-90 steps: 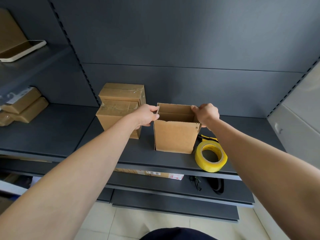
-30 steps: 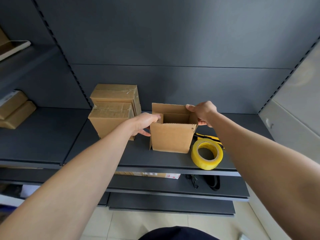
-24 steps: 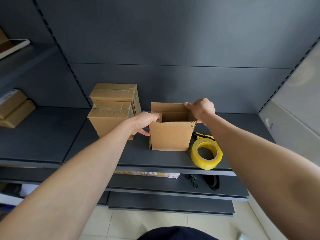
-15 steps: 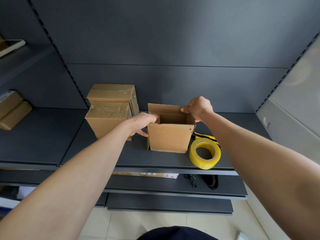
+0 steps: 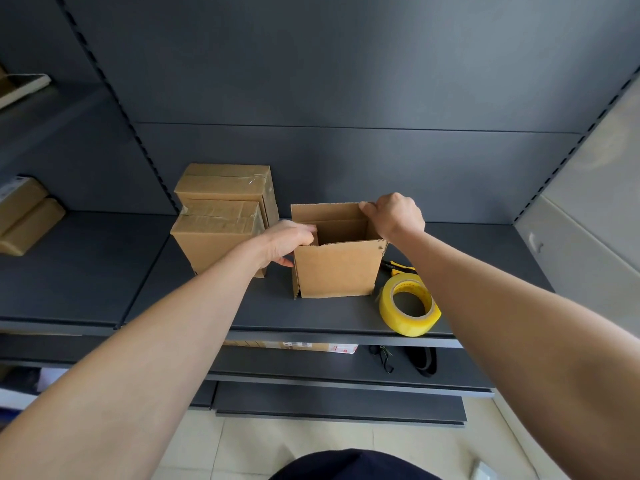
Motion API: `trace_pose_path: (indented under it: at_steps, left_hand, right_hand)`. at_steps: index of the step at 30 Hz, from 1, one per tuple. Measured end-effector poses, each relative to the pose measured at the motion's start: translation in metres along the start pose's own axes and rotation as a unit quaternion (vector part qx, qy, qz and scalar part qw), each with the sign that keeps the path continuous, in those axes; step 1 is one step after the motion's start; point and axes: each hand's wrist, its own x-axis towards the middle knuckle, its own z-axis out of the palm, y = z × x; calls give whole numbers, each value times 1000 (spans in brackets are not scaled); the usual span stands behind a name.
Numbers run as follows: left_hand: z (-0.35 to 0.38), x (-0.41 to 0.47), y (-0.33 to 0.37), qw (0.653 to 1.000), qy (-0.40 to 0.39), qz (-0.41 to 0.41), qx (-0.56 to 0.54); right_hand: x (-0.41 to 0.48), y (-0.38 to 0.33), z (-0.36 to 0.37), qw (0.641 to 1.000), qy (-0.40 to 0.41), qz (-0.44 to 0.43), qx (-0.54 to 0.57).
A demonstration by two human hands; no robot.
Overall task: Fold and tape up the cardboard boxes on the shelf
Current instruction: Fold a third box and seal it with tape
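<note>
cardboard box [image 5: 337, 268] on the shelf [image 5: 311, 317] near its front edge, left hand [image 5: 287, 242] curled on its left rim, right hand [image 5: 394, 216] pinching the rear flap's corner; risk: uneven fold skews it or shoves it into the tape roll [image 5: 403, 323] alongside.

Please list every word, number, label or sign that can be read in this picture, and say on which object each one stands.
No text can be read here.
Label on the flat box under the shelf: red and black print, too small.
Sticker on the far-left box: blurred.
Open box, gripped by left hand and right hand: no print seen.
</note>
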Motion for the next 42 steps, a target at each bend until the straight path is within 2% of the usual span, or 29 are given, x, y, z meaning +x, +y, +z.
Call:
trace_pose_path:
  at_steps: [5, 8, 10, 12, 14, 19, 22, 28, 36, 38, 42]
  left_hand:
    - [0, -3, 2, 1000, -19, 15, -10]
    - [-3, -4, 2, 1000, -17, 12, -16]
    - [-5, -2, 1, 1000, -17, 6, -21]
    - [-7, -2, 0, 1000, -19, 1, -15]
    - [-8, -2, 0, 1000, -20, -1, -10]
    - [-11, -1, -4, 1000, -28, -4, -12]
    - [-10, 0, -4, 999, -43, -11, -21]
    - [-7, 1, -4, 998, -51, -12, -22]
    - [-6, 2, -5, 997, -68, -6, -21]
    - [-6, 2, -8, 998, -62, -2, -32]
    - [-4, 2, -13, 997, -64, 6, -37]
  right_hand:
    - [-2, -4, 0, 1000, 2, 19, 15]
    - [-2, -5, -6, 991, -69, 68, 97]
    - [-2, 2, -13, 954, -147, 109, 237]
    - [-5, 13, -21, 910, -227, 115, 326]
    - [-5, 23, -22, 889, -273, 110, 352]
    - [-5, 35, -18, 847, -322, 114, 406]
    - [-6, 33, -21, 855, -345, 101, 373]
    - [-11, 23, -23, 867, -338, 110, 350]
    - [-15, -4, -11, 930, -299, 77, 199]
    - [-16, -3, -8, 928, -281, 82, 230]
    - [-17, 2, -2, 908, -274, 153, 277]
